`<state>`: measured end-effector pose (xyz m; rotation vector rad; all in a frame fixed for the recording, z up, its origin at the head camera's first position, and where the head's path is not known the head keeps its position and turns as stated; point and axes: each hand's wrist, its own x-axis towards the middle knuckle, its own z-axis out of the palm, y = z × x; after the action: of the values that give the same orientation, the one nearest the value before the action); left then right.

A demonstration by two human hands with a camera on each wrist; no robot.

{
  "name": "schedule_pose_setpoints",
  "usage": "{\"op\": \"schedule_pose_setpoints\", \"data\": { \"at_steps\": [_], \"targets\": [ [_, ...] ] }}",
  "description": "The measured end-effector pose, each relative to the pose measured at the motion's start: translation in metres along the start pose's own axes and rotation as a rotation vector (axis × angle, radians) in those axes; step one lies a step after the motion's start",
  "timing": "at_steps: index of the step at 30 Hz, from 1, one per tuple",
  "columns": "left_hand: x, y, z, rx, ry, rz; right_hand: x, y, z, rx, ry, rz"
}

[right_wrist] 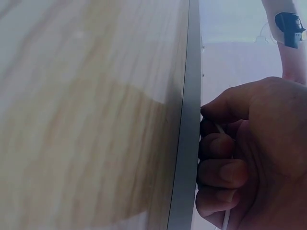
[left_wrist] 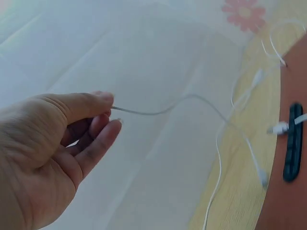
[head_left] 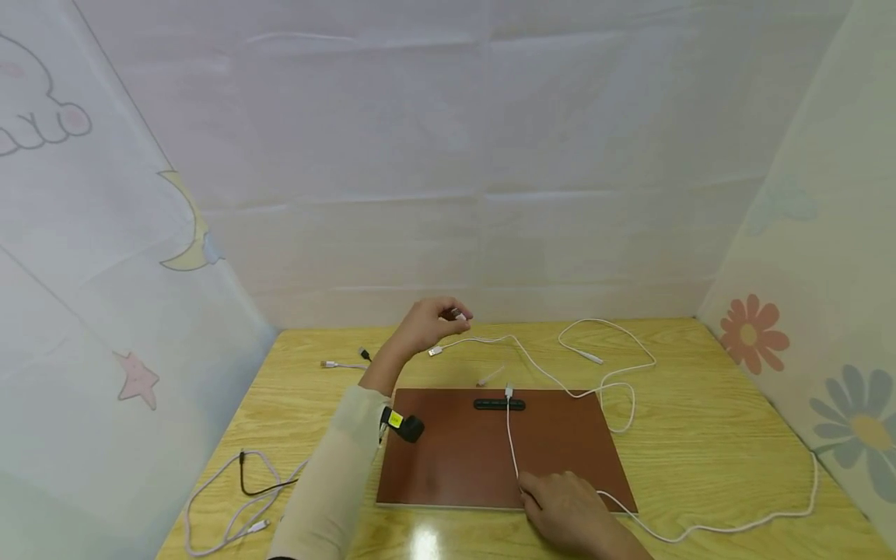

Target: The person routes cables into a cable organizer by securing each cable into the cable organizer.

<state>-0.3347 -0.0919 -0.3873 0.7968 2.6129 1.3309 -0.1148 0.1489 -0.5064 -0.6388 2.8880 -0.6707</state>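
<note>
Above the far edge of the table, my left hand [head_left: 435,320] pinches a thin white cable [left_wrist: 144,113] between thumb and fingertips. From there the cable dangles in a curve to a blurred plug [left_wrist: 262,177] over the tabletop. My right hand [head_left: 563,509], fingers curled, grips another white cable [head_left: 512,447] at the near edge of a brown board [head_left: 448,459]. This second cable runs up the board to a black cable clip strip [head_left: 486,404]. Its white plug [head_left: 509,391] sticks out past the strip's far side. The cable's other part [head_left: 742,527] trails off right from under the right hand.
A long white USB cable [head_left: 532,359] loops behind the board and to its right. Left of the board lie a pale coiled cable [head_left: 190,505], a short black cable [head_left: 243,474] and two small plugs near the left forearm. Fabric walls [head_left: 448,194] enclose the table.
</note>
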Motion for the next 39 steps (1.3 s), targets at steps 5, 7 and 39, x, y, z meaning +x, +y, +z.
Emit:
{"op": "schedule_pose_setpoints", "data": {
  "at_steps": [5, 7, 39],
  "targets": [
    [-0.005, 0.013, 0.002, -0.228, 0.044, 0.04, 0.001, 0.0, 0.0, 0.009, 0.004, -0.009],
    [-0.007, 0.017, 0.004, -0.303, 0.058, 0.066, 0.001, 0.0, 0.001, 0.003, 0.007, -0.008],
    [-0.033, 0.065, 0.017, -0.577, -0.002, 0.204, -0.007, -0.001, -0.006, -0.088, 0.125, 0.041]
  ]
}}
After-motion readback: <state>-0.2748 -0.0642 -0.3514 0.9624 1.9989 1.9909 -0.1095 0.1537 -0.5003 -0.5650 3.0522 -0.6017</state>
